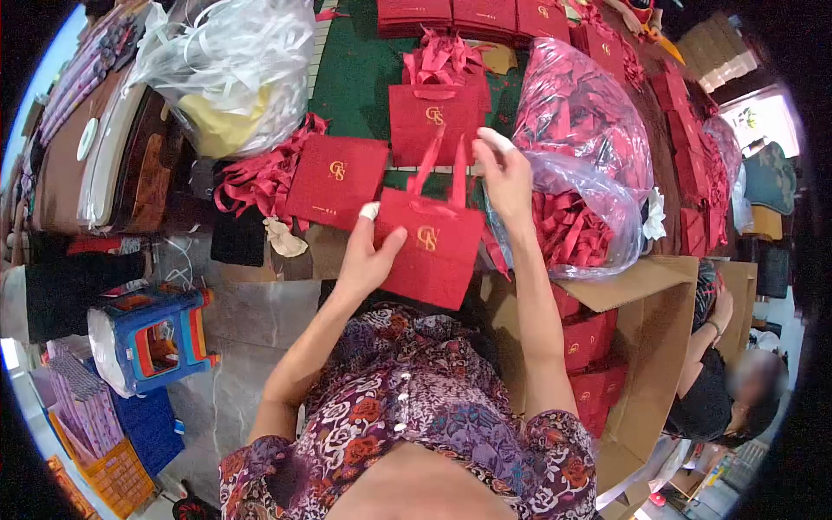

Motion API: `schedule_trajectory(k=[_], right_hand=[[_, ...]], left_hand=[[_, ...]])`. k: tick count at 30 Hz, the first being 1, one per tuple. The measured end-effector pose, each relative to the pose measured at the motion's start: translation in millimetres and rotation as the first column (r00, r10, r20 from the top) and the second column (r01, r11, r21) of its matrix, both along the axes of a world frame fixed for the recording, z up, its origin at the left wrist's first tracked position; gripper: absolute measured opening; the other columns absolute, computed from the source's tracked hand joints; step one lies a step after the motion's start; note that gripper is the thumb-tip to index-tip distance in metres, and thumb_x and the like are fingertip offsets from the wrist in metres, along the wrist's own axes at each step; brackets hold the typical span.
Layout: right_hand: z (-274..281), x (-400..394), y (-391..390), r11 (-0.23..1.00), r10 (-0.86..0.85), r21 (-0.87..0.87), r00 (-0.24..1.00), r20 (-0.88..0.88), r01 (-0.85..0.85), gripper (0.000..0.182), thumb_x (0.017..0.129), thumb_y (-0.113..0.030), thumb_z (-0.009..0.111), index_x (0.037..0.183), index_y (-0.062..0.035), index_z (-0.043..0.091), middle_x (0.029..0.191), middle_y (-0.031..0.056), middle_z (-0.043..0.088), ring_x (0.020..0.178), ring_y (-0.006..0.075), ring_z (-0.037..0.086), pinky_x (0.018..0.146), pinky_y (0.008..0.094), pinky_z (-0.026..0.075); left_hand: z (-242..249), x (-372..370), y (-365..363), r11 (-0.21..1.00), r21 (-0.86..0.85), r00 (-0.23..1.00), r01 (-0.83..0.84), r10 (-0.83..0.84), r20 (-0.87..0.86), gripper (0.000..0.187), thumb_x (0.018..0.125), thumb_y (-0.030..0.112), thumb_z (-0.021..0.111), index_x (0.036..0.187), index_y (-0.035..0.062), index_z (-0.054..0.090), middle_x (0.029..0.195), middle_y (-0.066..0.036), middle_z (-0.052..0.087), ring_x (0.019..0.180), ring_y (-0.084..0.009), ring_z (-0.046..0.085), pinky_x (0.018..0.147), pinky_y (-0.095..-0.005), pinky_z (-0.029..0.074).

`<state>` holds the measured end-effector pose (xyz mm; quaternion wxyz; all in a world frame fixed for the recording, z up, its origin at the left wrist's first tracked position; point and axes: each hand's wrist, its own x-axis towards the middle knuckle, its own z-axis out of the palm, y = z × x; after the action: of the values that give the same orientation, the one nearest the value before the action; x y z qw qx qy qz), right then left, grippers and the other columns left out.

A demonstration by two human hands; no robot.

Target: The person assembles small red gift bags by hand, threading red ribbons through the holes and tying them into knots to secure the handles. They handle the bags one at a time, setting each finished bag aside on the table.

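A red paper bag (431, 251) with gold lettering and red ribbon handles is tilted in front of my chest. My left hand (373, 247) grips its left edge between thumb and fingers. Up and to the right, my right hand (501, 165) is raised beside the bag's ribbon (459, 178), thumb and fingers bent; whether it pinches the ribbon is unclear. White wraps cover a fingertip on each hand. Another red bag (338, 180) lies flat at the left, and one more (436, 121) with ribbon handles lies just beyond.
Red ribbons (260, 173) lie at the left below a plastic bag of white ribbon (234, 69). A plastic bag of red ribbon (585, 130) stands at the right. Below it, an open cardboard box (646, 347) holds red bags. A co-worker (724, 381) is at the far right.
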<state>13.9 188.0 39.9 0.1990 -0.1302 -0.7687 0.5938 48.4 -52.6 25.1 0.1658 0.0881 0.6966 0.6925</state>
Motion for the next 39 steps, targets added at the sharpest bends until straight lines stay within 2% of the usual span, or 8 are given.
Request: schedule_trajectory(k=[4,18,22,24,28,30,36,39], right_hand=[[14.9,36.5,6.0,0.979,-0.135,0.136,0.984,-0.120,0.151,0.023,0.099,-0.009,0.059,0.117,0.0010,0.067,0.106,0.0081,0.071,0.095,0.0110,0.064,0.079,0.0233,0.051],[-35.1,106.3,-12.0,0.617,-0.130,0.786,0.980,0.151,-0.039,0.019,0.085,-0.015,0.074,0.098,-0.0021,0.067,0.087,0.0140,0.064,0.077,0.0302,0.064,0.069,0.0383,0.050],[-30.2,99.1,-17.0,0.812,-0.147,0.583,0.974,0.172,0.020,0.013,0.088,-0.013,0.071,0.094,-0.0017,0.067,0.074,0.0063,0.063,0.060,0.0191,0.060,0.057,0.0325,0.048],[-21.1,93.0,-22.6,0.999,-0.024,-0.032,0.966,0.258,0.033,0.011,0.093,-0.014,0.069,0.094,-0.0035,0.067,0.075,-0.0004,0.063,0.061,0.0080,0.055,0.056,0.0259,0.045],[-11.8,76.2,-34.9,0.953,0.056,-0.302,0.983,0.175,-0.001,0.009,0.095,-0.011,0.067,0.099,-0.0034,0.067,0.081,-0.0025,0.065,0.067,0.0044,0.056,0.059,0.0211,0.045],[-15.2,69.5,-40.1,0.947,0.066,-0.320,0.989,0.133,-0.020,0.008,0.095,-0.011,0.067,0.098,-0.0035,0.067,0.080,-0.0025,0.064,0.067,0.0045,0.057,0.058,0.0214,0.047],[-20.5,64.2,-51.3,0.945,0.069,-0.325,0.994,0.090,-0.036,0.012,0.092,-0.012,0.070,0.098,-0.0027,0.065,0.082,0.0010,0.064,0.072,0.0095,0.060,0.063,0.0260,0.050],[-13.2,77.9,-58.1,0.950,-0.145,0.281,0.989,0.012,0.136,0.023,0.081,-0.012,0.080,0.099,-0.0034,0.067,0.098,0.0123,0.064,0.082,0.0265,0.064,0.073,0.0354,0.051]], left_hand=[[25.9,-59.5,19.1,0.986,0.132,0.980,-0.107,0.127,-0.154,0.035,0.098,0.008,0.057,0.130,-0.0020,0.047,0.120,-0.011,0.060,0.111,-0.0168,0.054,0.097,-0.0316,0.044],[-25.7,-121.0,91.0,0.905,-0.214,0.759,-0.366,0.157,-0.632,0.055,0.088,0.009,0.065,0.131,-0.0117,0.039,0.120,-0.032,0.047,0.107,-0.0495,0.052,0.093,-0.0486,0.045],[-12.7,-105.9,77.1,0.787,-0.224,0.497,-0.575,0.118,-0.860,0.047,0.089,0.009,0.066,0.129,-0.0040,0.046,0.121,-0.025,0.050,0.107,-0.0426,0.055,0.094,-0.0435,0.046],[-2.8,-80.0,62.9,0.869,-0.277,0.532,-0.411,-0.019,-0.846,0.037,0.090,0.009,0.066,0.123,0.0001,0.054,0.119,-0.022,0.052,0.102,-0.0380,0.056,0.087,-0.0414,0.047],[-32.5,-11.1,51.4,0.991,-0.103,0.975,0.088,-0.107,-0.193,0.026,0.098,0.021,0.060,0.115,0.0017,0.062,0.098,-0.013,0.066,0.086,-0.0219,0.062,0.081,-0.0354,0.049],[-18.4,7.1,40.9,0.975,-0.075,0.972,0.207,-0.196,0.129,0.030,0.102,0.027,0.054,0.115,0.0012,0.064,0.094,-0.011,0.068,0.083,-0.0162,0.063,0.077,-0.0320,0.050],[-22.7,19.7,15.3,0.946,0.096,0.905,0.311,-0.325,0.273,0.031,0.104,0.027,0.051,0.115,0.0051,0.069,0.085,0.002,0.062,0.077,-0.0058,0.056,0.072,-0.0235,0.048],[-35.2,3.8,1.1,0.944,0.292,0.786,0.152,-0.295,0.544,0.033,0.102,0.027,0.057,0.126,0.0066,0.066,0.082,0.003,0.059,0.074,-0.0080,0.055,0.070,-0.0266,0.048]])
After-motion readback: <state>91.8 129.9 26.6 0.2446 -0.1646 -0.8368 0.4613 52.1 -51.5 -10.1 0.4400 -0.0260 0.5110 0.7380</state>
